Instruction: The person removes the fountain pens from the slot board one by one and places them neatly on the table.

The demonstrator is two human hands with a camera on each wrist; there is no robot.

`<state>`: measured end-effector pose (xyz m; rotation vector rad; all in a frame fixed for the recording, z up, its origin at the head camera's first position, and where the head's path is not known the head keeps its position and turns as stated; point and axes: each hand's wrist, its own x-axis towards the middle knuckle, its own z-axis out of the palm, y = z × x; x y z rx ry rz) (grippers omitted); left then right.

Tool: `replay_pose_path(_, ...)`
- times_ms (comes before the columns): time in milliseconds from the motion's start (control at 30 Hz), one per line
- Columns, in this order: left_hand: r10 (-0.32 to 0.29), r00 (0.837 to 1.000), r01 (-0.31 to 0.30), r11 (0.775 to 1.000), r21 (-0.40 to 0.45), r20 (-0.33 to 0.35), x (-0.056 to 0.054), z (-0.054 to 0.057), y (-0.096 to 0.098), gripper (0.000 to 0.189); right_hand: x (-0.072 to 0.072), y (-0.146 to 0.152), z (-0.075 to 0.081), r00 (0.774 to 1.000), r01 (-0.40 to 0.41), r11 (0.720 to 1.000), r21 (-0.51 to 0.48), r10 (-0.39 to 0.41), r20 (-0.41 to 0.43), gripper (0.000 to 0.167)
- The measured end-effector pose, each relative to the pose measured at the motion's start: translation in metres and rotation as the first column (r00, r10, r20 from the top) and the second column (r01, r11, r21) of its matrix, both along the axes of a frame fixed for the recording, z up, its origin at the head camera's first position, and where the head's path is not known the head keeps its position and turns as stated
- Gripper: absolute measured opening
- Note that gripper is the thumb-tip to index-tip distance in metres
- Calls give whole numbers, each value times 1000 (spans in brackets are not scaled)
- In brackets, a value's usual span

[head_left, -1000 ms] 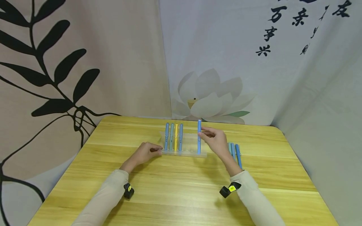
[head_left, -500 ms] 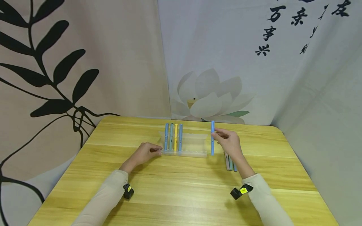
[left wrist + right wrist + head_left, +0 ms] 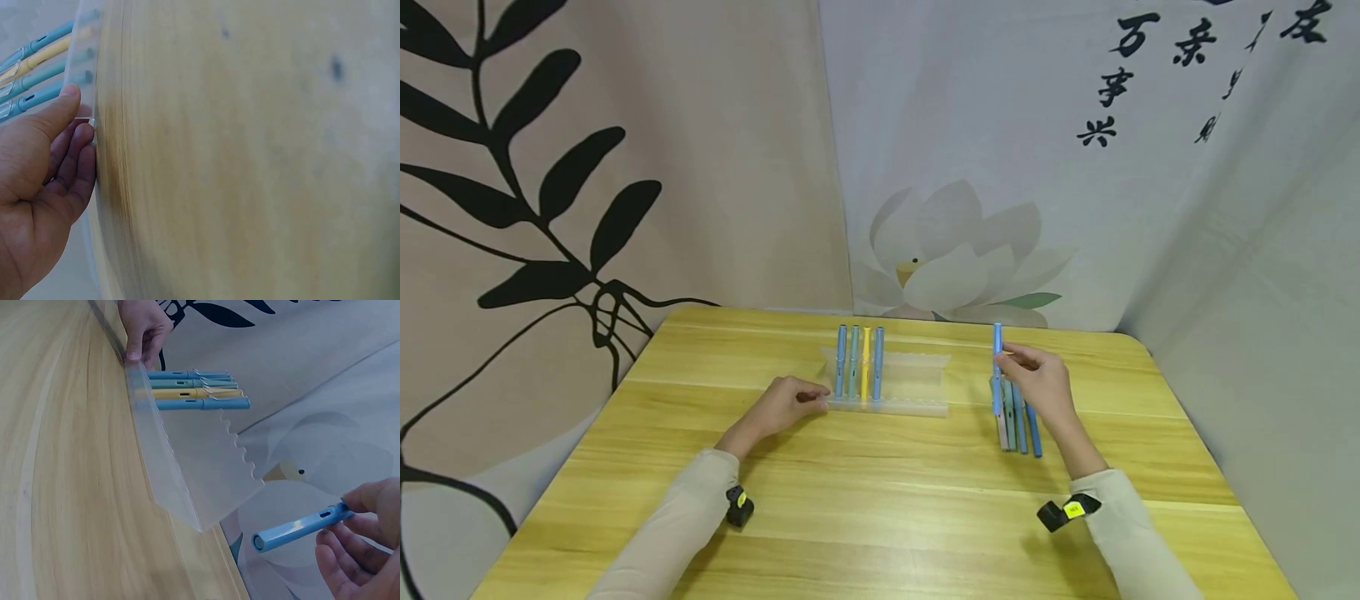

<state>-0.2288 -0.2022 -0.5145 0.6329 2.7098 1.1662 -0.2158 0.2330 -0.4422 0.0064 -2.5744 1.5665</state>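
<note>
Behind right hand (image 3: 1041,384), pens (image 3: 1019,419) half-hidden

Tabletop (image 3: 850,517): wood-grain, smooth, semi-gloss. Rack (image 3: 212,481): transl. plast., smooth. Held blue pen (image 3: 294,532): glossy plast.; racked pens (image 3: 172,394) same, w/ shiny metal-look clips (image 3: 225,398). Backdrop (image 3: 737,167) & sleeves (image 3: 677,517): cloth, matt.

Nine pens (image 3: 294,532) are visible: four in one rack (image 3: 917,383), one in the right hand (image 3: 1041,385), four on one table (image 3: 865,508). Hands (image 3: 778,411): two. Wrist cameras (image 3: 741,507): two.
</note>
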Motion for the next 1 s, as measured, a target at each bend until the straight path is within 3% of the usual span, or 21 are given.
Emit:
replay_pose_path(300, 2, 1000, -2, 1000, -1, 1, 1, 2, 0, 33, 2, 15, -4, 999, 28, 998, -55, -27, 18, 46)
replay_pose_path(1000, 0, 1000, 0, 1000, 12, 5, -1, -1, 1, 34, 12, 58, -17, 990, 120, 993, 23, -121, 75, 45)
